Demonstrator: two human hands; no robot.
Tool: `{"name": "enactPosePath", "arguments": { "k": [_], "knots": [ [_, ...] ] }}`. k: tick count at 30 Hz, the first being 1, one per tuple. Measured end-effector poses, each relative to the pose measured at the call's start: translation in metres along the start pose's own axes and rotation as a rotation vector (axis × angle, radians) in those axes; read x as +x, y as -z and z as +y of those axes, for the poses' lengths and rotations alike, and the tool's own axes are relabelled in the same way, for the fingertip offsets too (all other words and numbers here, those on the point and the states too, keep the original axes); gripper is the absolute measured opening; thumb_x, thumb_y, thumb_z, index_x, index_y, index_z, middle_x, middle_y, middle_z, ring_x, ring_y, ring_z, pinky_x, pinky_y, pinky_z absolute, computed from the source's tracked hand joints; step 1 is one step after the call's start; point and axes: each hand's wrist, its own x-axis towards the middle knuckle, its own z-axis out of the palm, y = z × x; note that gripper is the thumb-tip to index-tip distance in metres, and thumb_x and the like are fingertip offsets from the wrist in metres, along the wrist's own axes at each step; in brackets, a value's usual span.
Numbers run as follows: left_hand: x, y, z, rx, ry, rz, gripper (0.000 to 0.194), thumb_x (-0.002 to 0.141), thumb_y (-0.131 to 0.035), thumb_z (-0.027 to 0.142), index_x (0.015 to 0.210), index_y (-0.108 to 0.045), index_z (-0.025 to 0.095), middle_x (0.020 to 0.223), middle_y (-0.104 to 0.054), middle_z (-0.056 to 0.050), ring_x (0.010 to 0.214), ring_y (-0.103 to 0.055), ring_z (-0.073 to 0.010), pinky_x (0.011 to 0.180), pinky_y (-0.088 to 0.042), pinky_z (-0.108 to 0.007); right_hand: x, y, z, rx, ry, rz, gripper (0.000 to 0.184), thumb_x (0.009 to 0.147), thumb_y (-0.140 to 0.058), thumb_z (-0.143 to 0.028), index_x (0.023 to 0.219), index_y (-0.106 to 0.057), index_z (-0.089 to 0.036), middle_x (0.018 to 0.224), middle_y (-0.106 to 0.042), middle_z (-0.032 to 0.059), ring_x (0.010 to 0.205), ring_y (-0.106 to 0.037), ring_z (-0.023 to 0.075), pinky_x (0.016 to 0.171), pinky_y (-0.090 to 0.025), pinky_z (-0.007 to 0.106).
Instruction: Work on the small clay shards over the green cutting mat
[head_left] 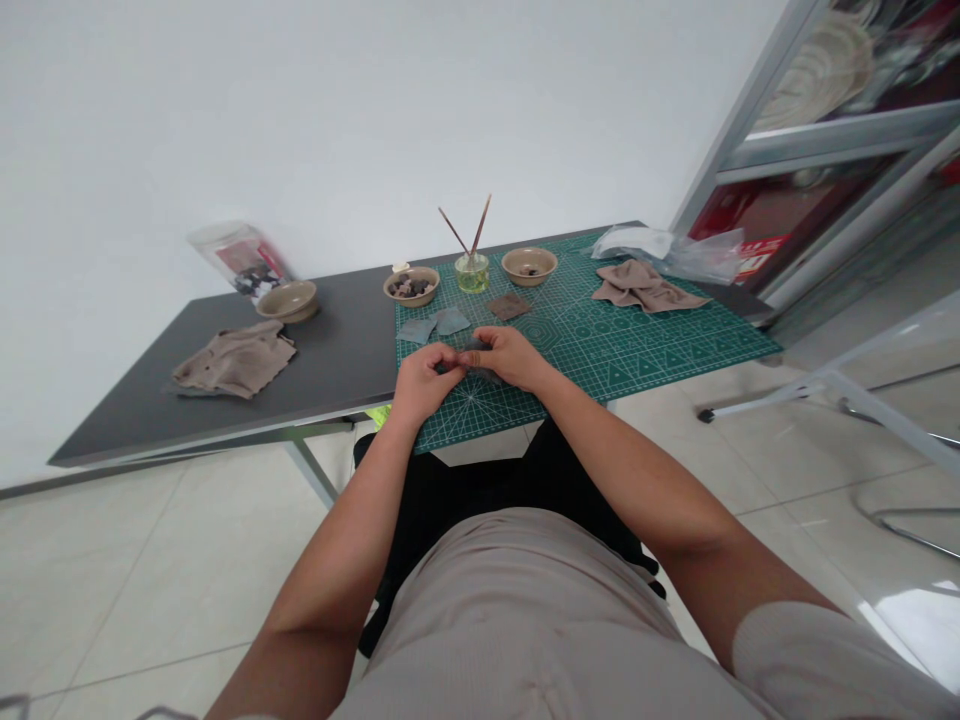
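Observation:
My left hand (430,380) and my right hand (512,358) meet over the front part of the green cutting mat (592,345). The fingers of both are closed in a pinch, tip to tip. Whatever they hold between them is too small or too hidden to name. A dark grey patch shows under my right fingers, mostly covered. Just beyond my hands lie two grey-blue flat pieces, one (416,330) beside the other (451,320). A brown square piece (510,306) rests a little farther right.
Behind stand a bowl of dark and pale small stones (412,286), a glass jar with two thin sticks (472,272) and a bowl with few bits (529,265). Brown cloths lie left (236,360) and right (645,287). Another bowl (289,302) and a clear container (238,258) stand left; a plastic bag (701,255) lies right.

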Motion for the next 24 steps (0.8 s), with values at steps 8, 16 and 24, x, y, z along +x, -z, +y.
{"name": "enactPosePath", "arguments": {
  "k": [8,16,24],
  "knots": [
    [-0.0006,0.0013,-0.0001,-0.104,0.017,-0.002,0.013,0.072,-0.069,0.029,0.067,-0.061,0.020,0.071,-0.066,0.001,0.069,-0.059,-0.0148,0.067,-0.046,-0.028,-0.0001,-0.0010,0.0005,0.096,-0.014,-0.037,0.039,0.066,-0.076,-0.051,0.071,-0.055,-0.018,0.064,-0.051,-0.0041,0.059,-0.042,0.0100,0.055,-0.030,0.024],
    [-0.0014,-0.0001,-0.0007,-0.058,0.002,0.014,0.011,0.073,-0.069,0.027,0.067,-0.062,0.020,0.071,-0.066,0.001,0.070,-0.060,-0.0145,0.070,-0.047,-0.028,0.0012,-0.0005,0.0032,0.074,0.009,-0.016,0.042,0.067,-0.075,-0.054,0.065,-0.052,-0.018,0.061,-0.046,-0.0050,0.060,-0.041,0.0104,0.056,-0.031,0.025],
    [0.0005,0.0021,-0.0028,-0.380,0.106,0.014,0.021,0.066,-0.079,0.034,0.071,-0.064,0.018,0.077,-0.071,-0.001,0.069,-0.063,-0.0144,0.068,-0.050,-0.029,0.0014,-0.0002,0.0030,0.309,-0.024,-0.058,0.035,0.064,-0.079,-0.045,0.073,-0.058,-0.018,0.066,-0.056,-0.0032,0.060,-0.047,0.0102,0.057,-0.037,0.025]
  ]
}}
